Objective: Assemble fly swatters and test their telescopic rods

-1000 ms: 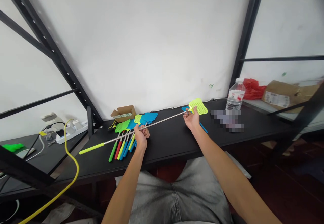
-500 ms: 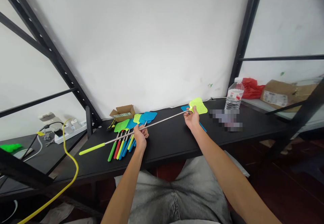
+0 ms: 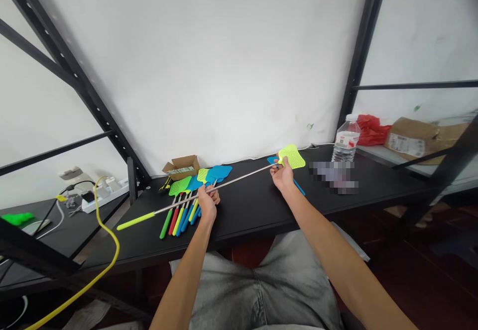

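A yellow-green fly swatter [image 3: 295, 158] with a long thin metal rod is stretched across both hands above the black table. Its rod is gripped partway along by my left hand [image 3: 209, 200], fingers closed round it. At the other end, my right hand [image 3: 283, 174] pinches the neck just below the perforated head. The yellow-green handle [image 3: 136, 221] sticks out to the left. Beneath my left hand lies a row of several shorter swatters with green, red, yellow and blue handles, a green swatter [image 3: 179, 185] among them. A blue swatter [image 3: 299, 187] lies partly hidden behind my right hand.
A small open cardboard box [image 3: 182, 167] stands against the wall. To the right are a water bottle [image 3: 345, 141], a red bag [image 3: 373, 130] and a larger carton [image 3: 414, 138]. A white power strip [image 3: 104, 195] and a yellow cable [image 3: 116, 248] are at the left.
Almost nothing differs. The right hand and swatter head have shifted very slightly left; both hands keep their hold on the swatter.
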Tool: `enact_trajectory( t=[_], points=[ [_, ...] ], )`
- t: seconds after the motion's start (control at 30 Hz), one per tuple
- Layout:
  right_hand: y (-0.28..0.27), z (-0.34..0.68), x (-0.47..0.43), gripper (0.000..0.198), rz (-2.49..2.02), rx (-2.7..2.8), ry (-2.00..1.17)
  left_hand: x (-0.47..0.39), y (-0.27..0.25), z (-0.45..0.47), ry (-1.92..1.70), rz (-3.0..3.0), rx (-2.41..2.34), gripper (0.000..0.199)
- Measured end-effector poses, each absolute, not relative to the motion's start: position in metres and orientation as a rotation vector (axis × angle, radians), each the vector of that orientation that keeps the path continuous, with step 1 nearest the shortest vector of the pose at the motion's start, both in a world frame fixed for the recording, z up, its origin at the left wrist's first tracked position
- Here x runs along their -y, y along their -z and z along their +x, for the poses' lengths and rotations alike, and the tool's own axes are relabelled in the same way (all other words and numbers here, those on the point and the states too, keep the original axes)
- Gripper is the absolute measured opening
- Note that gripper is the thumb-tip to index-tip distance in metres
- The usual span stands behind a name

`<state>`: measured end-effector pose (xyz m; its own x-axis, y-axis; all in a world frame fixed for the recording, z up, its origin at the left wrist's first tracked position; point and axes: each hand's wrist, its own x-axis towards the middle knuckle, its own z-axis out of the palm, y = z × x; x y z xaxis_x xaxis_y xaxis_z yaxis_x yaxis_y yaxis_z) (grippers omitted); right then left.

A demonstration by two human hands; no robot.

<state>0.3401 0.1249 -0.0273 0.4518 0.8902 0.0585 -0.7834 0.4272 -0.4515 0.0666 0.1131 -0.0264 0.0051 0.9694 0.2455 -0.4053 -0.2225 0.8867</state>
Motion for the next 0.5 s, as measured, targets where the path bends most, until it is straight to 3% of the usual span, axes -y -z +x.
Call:
enact_trajectory(
  t=[0.5],
  points=[
    [0.0249, 0.3362, -0.1235, 0.030, -0.451, 0.357, -1.070, -0.1143, 0.0268, 0.0670, -1.508, 1.065, -0.716, 0.041]
  ],
)
